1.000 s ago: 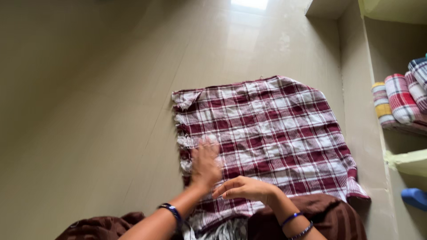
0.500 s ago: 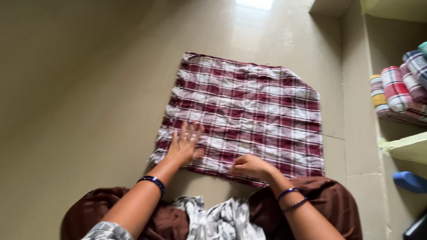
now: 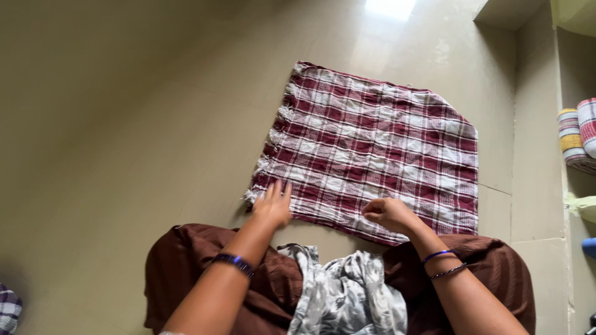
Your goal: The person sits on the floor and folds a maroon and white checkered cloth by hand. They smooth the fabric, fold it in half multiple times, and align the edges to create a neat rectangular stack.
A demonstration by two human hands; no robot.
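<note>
Both hands are down on the near edge of a maroon checked cloth (image 3: 372, 149): left hand (image 3: 272, 205) flat, fingers spread, right hand (image 3: 388, 214) curled, pinching the hem. Cloth's spread mid-frame on the beige tiled floor (image 3: 124, 124). Rolled towels (image 3: 577, 133) sit on a shelf, right edge.

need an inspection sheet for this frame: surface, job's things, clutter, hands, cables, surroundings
Surface: beige tiled floor, glare patch at the far edge.
Job's things: maroon-and-white checked cloth spread flat on the floor, fringe along its left edge.
Clutter: corner of another checked cloth at the lower left.
Hands: left hand flat, palm down on the cloth's near left corner; right hand curled, fingers pinching at the near edge. Both wrists wear bangles.
Cables: nothing seen.
Surroundings: shelf at right with rolled striped and checked cloths; person's brown garment and grey printed scarf in the foreground.
</note>
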